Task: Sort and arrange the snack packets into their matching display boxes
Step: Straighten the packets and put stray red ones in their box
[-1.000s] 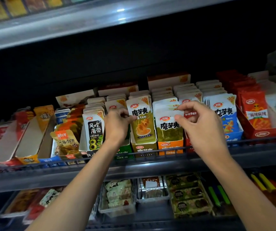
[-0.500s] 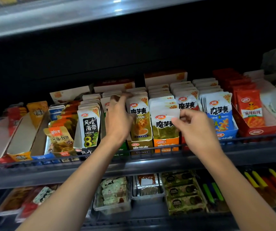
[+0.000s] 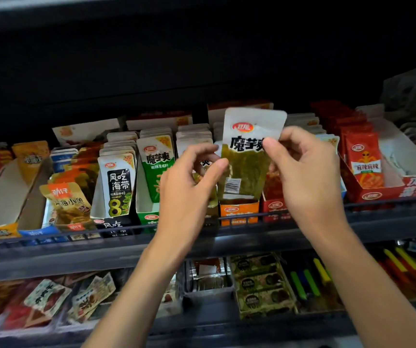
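**Olive packet lifted out of orange box; destination undetermined**

At the far left of the shelf, a fish snack packet [image 3: 68, 204] leans loosely across its row. The black-and-white kelp packet [image 3: 117, 187] stands upright just to its right. Next right, a green konjac packet [image 3: 156, 167] stands in the green display box [image 3: 149, 217], which shows bare interior at its near end.

Left hand [image 3: 189, 187]: half a second ago it rested on the rows behind the green box. It has since moved right to the lifted packet. The thumb tip meets the packet's left edge and the fingers are curled. Whether it actually pinches the packet cannot be told from this view.

Olive-green konjac packet [image 3: 246, 156]: it previously sat at the front of the orange display box [image 3: 238, 210]. It is now raised, upright and face-on with its barcode exposed, and its lower edge is at or just above the box lip.

Right hand [image 3: 307, 177]: it clamps the packet's upper right edge, thumb on the front and fingers behind.

Further right, a red packet [image 3: 364, 159] fronts the red display box [image 3: 388, 189], apart from both hands.

Assessment: the olive packaging does not match the orange box, so the lift reads as removal of a misfiled item. No matching box is identifiable here, and the hands cover the rows between them.
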`<state>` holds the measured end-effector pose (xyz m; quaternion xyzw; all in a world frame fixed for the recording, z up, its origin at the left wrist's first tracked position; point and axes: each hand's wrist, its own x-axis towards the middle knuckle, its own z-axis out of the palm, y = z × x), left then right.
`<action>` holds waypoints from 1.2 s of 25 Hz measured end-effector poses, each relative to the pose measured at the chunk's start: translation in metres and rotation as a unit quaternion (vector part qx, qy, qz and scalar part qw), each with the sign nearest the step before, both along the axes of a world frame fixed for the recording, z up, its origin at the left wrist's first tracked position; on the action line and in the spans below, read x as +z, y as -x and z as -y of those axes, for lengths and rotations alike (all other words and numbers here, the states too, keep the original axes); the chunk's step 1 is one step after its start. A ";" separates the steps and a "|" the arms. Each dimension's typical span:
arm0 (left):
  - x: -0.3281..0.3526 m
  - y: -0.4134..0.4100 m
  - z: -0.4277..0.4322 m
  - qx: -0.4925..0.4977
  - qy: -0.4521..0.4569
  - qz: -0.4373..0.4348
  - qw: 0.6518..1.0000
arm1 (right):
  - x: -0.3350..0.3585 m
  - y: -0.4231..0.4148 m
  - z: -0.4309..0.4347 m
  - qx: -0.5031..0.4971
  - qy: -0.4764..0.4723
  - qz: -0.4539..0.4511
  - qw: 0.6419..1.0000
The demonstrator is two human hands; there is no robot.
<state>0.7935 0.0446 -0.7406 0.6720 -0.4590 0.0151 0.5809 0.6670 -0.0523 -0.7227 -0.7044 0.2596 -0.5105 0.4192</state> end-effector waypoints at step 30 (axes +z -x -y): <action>0.005 -0.003 -0.022 -0.155 -0.009 -0.205 0.967 | -0.004 -0.002 -0.012 0.123 -0.126 0.002 0.984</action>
